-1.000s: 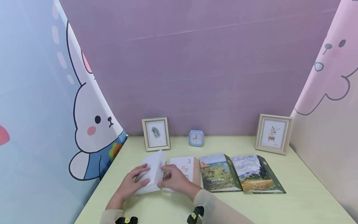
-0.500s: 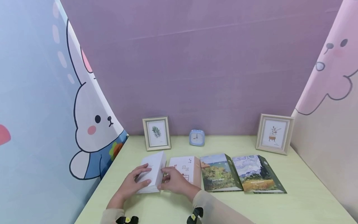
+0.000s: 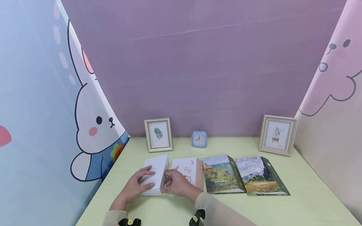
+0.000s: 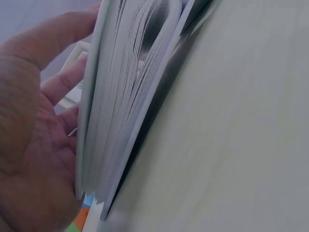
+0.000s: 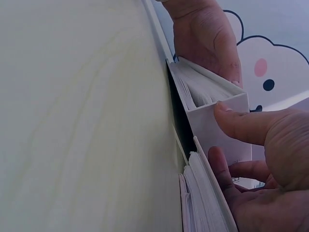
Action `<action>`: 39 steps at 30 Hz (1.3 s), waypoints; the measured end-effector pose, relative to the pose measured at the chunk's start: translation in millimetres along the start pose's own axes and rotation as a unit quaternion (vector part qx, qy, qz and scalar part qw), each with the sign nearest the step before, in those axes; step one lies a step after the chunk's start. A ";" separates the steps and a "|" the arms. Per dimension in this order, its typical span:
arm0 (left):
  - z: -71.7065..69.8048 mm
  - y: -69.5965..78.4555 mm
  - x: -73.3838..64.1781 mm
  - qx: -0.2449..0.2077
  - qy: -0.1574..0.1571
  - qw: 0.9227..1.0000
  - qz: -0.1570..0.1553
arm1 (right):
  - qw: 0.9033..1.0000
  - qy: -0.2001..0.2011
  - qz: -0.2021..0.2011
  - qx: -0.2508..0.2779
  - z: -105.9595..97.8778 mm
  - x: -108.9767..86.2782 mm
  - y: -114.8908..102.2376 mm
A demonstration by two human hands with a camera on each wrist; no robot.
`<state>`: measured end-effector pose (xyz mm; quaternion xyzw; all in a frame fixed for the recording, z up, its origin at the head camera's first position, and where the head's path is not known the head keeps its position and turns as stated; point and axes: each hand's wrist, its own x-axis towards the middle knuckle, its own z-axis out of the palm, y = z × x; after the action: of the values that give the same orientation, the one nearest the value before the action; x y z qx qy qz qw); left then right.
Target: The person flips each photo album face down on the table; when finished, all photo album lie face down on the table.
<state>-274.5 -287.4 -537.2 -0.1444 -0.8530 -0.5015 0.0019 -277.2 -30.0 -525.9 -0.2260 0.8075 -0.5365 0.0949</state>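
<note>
A thick white album (image 3: 156, 162) lies leftmost in a row on the pale table. My left hand (image 3: 133, 187) rests on its cover, fingers and thumb spread apart. In the left wrist view the album's page edges (image 4: 113, 106) fan slightly between its covers. My right hand (image 3: 179, 184) is at the album's spine (image 5: 217, 125); the right wrist view shows the thumb touching it near the bottom corner, with other fingers bent below. Close on the right lies a white-and-pink album (image 3: 194, 166), partly hidden by my right hand. Its pages (image 5: 200, 188) show in the right wrist view.
Two photo albums with painted landscape covers, one of a garden (image 3: 219, 175) and one of a field (image 3: 255, 175), continue the row rightward. Behind stand a leaf-print frame (image 3: 158, 135), a blue clock (image 3: 199, 139) and a plant-print frame (image 3: 277, 135). Printed cloth surrounds the table.
The white album's raised cover has come down and the album now lies flatter. It has shifted slightly right, and my left hand has moved with it. The other albums have stayed put.
</note>
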 end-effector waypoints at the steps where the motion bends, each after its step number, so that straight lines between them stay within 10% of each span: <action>1: 0.3 -0.1 0.3 0.000 -0.001 1.000 0.000 | 1.000 0.000 0.002 0.000 0.0 0.0 0.2; 39: 2.9 -2.3 2.0 0.039 -0.020 0.999 -0.003 | 1.000 -0.014 -0.004 0.023 -8.3 -3.3 -0.7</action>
<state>-276.6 -285.5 -540.3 -0.1511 -0.8724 -0.4647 -0.0108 -277.5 -21.8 -522.3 -0.2345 0.7926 -0.5521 0.1091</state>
